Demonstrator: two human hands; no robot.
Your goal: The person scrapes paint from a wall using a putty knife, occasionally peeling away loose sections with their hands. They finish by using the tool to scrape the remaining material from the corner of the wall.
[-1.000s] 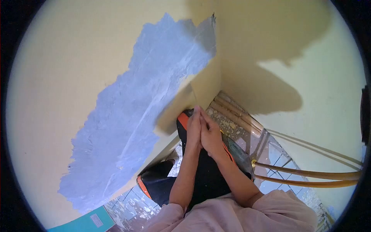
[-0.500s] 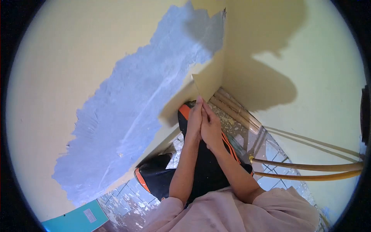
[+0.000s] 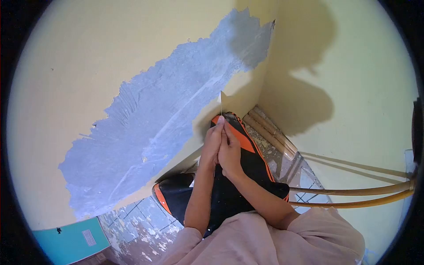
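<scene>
Both my hands are clasped together low in front of the wall, fingers wrapped round the hidden handle of a scraper. My left hand [image 3: 212,143] presses against my right hand [image 3: 229,152], thumbs pointing up toward the blade. The thin scraper blade [image 3: 221,108] shows nearly edge-on, reaching the yellow paint below the bare grey-blue patch [image 3: 172,110]. At its tip a pale flap of paint [image 3: 221,95] stands off the wall. The patch has ragged edges and runs diagonally up to the corner.
Bamboo poles [image 3: 271,134] lie on the floor by the corner. Two curved wooden rails [image 3: 349,192] extend from the right. A teal box or folder [image 3: 73,240] sits at lower left. Paint flakes litter the tiled floor [image 3: 137,225]. My knees [image 3: 243,168] are close beneath my hands.
My hands and the scraper have shifted slightly left and down in view. The pale flap at the blade tip now appears wider. The camera view has also shifted.
</scene>
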